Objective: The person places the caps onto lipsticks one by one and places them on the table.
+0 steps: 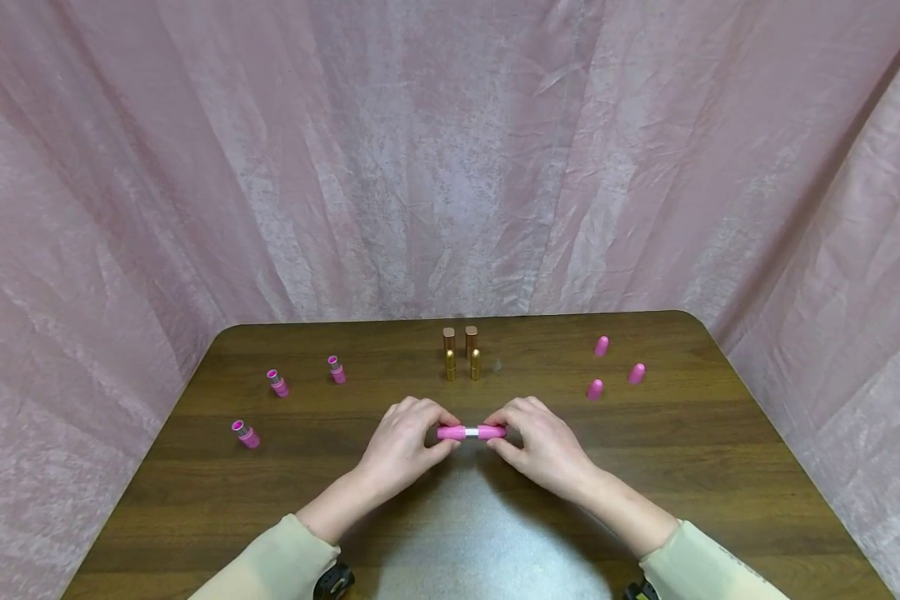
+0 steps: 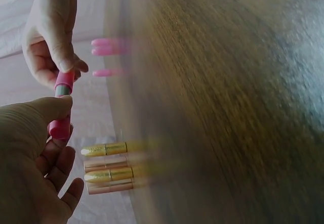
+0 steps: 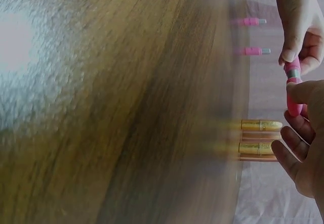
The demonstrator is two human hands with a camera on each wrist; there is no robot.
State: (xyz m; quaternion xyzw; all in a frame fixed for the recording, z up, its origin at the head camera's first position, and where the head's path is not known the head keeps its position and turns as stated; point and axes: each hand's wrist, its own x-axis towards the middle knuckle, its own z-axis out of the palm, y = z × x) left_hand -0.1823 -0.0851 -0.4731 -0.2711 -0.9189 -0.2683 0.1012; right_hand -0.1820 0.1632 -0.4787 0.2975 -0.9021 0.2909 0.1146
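Between my hands, a little above the table, a pink lipstick tube lies level, with a silver band (image 1: 472, 432) showing at its middle. My left hand (image 1: 405, 437) pinches the lipstick base (image 1: 451, 432) between thumb and fingers. On the other end, my right hand (image 1: 543, 442) pinches the pink lipstick cap (image 1: 492, 432). Cap and base are in line, the silver collar (image 2: 63, 90) visible between them in the left wrist view. In the right wrist view the rounded cap (image 3: 294, 105) points toward my right palm.
Uncapped pink lipstick bases (image 1: 278, 383) stand at the left of the wooden table (image 1: 195, 517). Loose pink caps (image 1: 595, 389) stand at the right. Two gold tubes (image 1: 450, 365) stand before two copper tubes (image 1: 471, 340) at the back middle. Pink curtains (image 1: 450, 167) hang behind.
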